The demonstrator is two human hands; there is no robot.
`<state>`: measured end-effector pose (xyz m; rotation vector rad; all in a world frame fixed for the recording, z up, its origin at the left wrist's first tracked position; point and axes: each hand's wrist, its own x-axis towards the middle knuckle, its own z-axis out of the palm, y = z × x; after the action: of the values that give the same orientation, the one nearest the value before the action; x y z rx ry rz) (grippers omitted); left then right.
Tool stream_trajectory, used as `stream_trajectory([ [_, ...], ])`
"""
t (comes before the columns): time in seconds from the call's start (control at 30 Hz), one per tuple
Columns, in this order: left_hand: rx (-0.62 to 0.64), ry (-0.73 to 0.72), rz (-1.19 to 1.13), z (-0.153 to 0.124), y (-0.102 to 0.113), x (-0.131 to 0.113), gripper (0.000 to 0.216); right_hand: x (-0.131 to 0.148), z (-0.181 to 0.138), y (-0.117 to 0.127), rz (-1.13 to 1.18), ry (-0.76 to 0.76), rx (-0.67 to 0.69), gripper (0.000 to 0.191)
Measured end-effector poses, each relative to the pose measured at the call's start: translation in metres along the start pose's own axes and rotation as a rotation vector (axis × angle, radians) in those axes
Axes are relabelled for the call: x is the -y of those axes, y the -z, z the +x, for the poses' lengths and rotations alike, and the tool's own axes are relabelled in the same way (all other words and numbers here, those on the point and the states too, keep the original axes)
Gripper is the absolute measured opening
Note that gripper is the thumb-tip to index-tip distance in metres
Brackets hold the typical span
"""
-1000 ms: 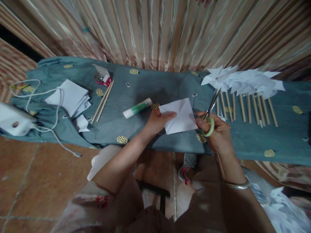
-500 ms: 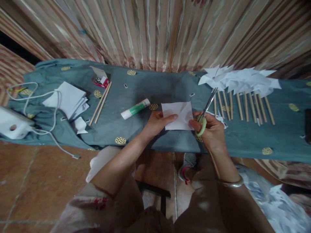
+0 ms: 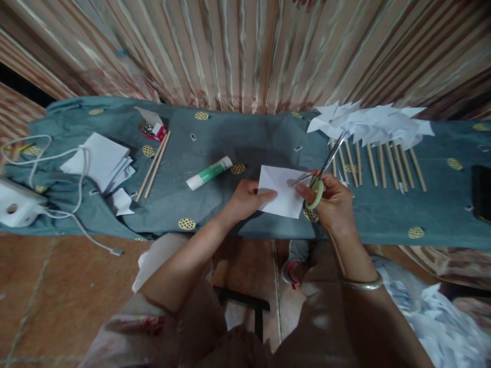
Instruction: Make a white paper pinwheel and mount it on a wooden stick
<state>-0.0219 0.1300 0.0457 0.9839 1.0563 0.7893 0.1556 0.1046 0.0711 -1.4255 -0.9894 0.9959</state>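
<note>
My left hand [image 3: 247, 199] pinches the left edge of a square sheet of white paper [image 3: 282, 189], thumb on top. At the paper's right side, my right hand [image 3: 333, 202] is closed around scissors [image 3: 316, 191] with pale green handles. Their metal blades point up and away, toward a row of paper pinwheels [image 3: 368, 125] on wooden sticks. My right thumb lies close to the paper's right edge; whether it touches is hard to see. A green and white glue stick [image 3: 209, 174] lies left of the paper.
On the left are a stack of white paper [image 3: 102, 161], two wooden sticks [image 3: 157, 166], a small open red box [image 3: 153, 130] and a white power strip [image 3: 19, 202] with cable. A dark phone-like object [image 3: 481, 191] lies far right. A bag of white paper pieces [image 3: 437, 312] sits below.
The paper has turned a little clockwise, its right side now lower. My right thumb has shifted near its upper right edge. The whole view has slid slightly.
</note>
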Motion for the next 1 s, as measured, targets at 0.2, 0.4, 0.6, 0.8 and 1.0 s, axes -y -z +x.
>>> stream_trajectory([
  [0.2, 0.030, 0.008, 0.023, -0.003, -0.002, -0.004, 0.018, -0.001, -0.001, 0.000, -0.017, -0.032, 0.043, 0.039],
  [0.4, 0.007, -0.011, 0.005, 0.000, 0.000, -0.001, 0.016, 0.000, 0.001, 0.002, -0.027, -0.008, -0.007, 0.035],
  [0.6, -0.013, -0.063, 0.062, -0.004, 0.002, -0.011, 0.013, 0.000, 0.007, 0.008, -0.007, 0.008, -0.057, 0.033],
  [0.8, -0.041, -0.112, 0.107, -0.003, 0.007, -0.019, 0.014, -0.001, 0.013, 0.014, 0.085, 0.034, -0.109, 0.032],
  [1.0, -0.051, -0.116, -0.082, -0.002, 0.007, -0.019, 0.027, -0.009, 0.024, 0.018, 0.169, 0.065, -0.202, 0.029],
])
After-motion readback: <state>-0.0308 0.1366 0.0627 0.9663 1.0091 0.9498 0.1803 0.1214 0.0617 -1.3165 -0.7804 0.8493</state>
